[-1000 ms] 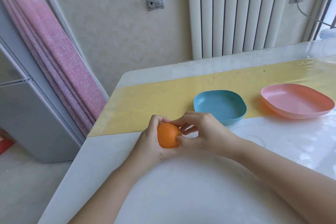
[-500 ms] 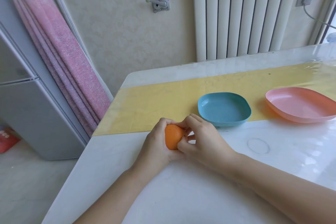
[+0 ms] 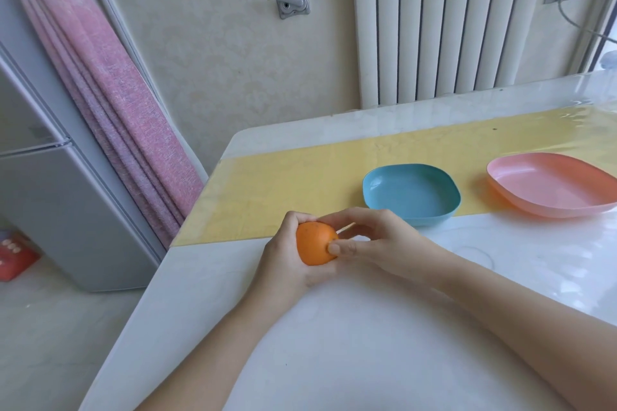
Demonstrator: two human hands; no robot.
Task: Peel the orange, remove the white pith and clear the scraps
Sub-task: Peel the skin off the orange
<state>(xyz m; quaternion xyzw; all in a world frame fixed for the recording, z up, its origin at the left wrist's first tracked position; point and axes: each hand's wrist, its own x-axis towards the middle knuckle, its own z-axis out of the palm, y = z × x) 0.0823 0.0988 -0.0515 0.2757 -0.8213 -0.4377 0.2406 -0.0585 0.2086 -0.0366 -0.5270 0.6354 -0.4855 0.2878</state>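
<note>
A small orange [image 3: 315, 243] with its skin mostly whole sits between both hands, just above the white table [image 3: 350, 344]. My left hand [image 3: 283, 257] cups it from the left and below, fingers curled over its top. My right hand [image 3: 377, 240] pinches its right side, thumb pressed on the skin and fingers over the top. A thin pale strip of lifted peel edge [image 3: 345, 228] shows at the orange's upper right, between my right fingers.
A blue dish [image 3: 411, 193] and a pink dish [image 3: 551, 183], both with nothing in them, stand on the yellow runner [image 3: 283, 190] behind the hands. The table's left edge drops to the floor, with a pink curtain [image 3: 110, 93] and a grey fridge [image 3: 50, 203] beyond.
The orange has turned in my hands, showing more of its skin. My right thumb has shifted onto its right side and a pale peel edge now shows.
</note>
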